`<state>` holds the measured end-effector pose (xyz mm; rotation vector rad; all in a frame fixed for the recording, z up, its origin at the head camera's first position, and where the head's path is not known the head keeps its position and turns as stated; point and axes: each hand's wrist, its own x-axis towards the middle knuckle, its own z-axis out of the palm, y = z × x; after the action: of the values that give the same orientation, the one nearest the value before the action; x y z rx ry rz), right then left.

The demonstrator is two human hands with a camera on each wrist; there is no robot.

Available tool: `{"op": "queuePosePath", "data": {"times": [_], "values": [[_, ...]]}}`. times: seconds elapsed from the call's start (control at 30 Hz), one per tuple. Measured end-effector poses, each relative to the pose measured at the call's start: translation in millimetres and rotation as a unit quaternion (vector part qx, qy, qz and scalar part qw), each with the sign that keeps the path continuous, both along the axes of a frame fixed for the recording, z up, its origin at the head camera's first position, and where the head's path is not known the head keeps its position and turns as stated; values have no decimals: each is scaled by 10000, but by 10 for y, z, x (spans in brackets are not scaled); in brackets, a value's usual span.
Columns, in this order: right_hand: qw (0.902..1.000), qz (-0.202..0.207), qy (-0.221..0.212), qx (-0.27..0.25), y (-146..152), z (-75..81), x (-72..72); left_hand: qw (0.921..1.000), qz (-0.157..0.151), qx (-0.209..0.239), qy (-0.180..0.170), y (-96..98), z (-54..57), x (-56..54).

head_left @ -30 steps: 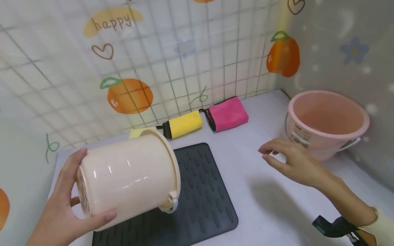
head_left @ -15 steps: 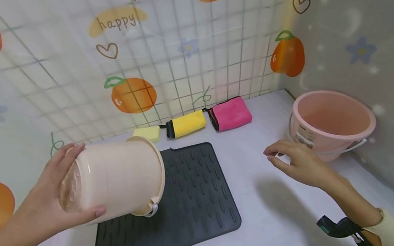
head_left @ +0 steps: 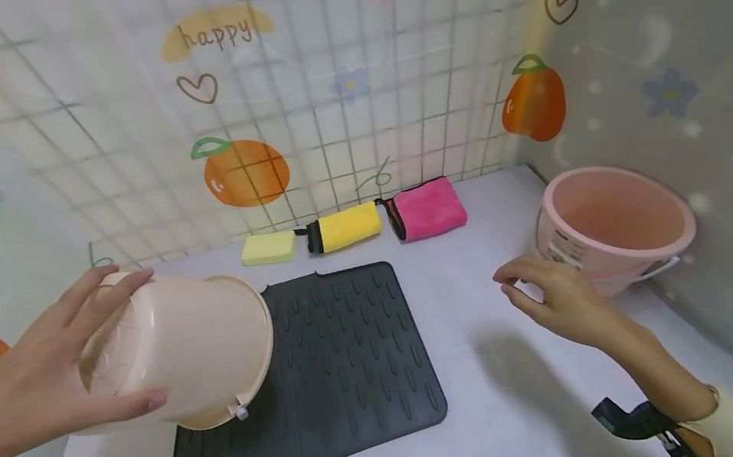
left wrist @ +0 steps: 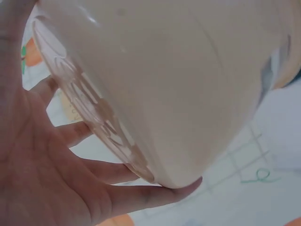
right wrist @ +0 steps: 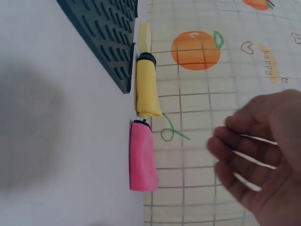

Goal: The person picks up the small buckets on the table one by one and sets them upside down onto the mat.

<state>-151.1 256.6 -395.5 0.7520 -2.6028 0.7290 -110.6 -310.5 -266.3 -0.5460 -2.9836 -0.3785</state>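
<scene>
Wall sheeting [head_left: 292, 84] printed with oranges fills the top of the head view, behind a pale tabletop [head_left: 457, 286]. At left of the frame a cream bucket [head_left: 194, 344] is tipped on its side, mouth to the right, above the left part of a dark ridged mat [head_left: 356, 361]. Its base end sits inside the left hand's grip [head_left: 38, 372], which holds it with a wide span, thumb on the near side and fingers [head_left: 113, 296] over the far side. At right, the right hand's grip [head_left: 557, 304] holds nothing, loosely bent, thumb near forefinger, beside a pink bucket [head_left: 612, 272]. Only the left wrist view shows the moulded base [left wrist: 89, 101] plainly; the palm seems to stand off it, though blur leaves this unsure. Only the right wrist view shows that hand's palm side
</scene>
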Motion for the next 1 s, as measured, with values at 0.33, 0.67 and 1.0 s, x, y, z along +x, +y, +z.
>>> {"op": "queuePosePath", "data": {"times": [0.33,0.67,1.0], "values": [[9977,-52,675,23,47,39,1,9953,-170,-875,374,-259,23,-27],[9981,-215,550,167,88,18,22,9813,247,-1503,1179,-603,49,-21],[9963,-348,760,192,154,52,39,9849,-168,-1610,613,-435,-59,-110]]}}
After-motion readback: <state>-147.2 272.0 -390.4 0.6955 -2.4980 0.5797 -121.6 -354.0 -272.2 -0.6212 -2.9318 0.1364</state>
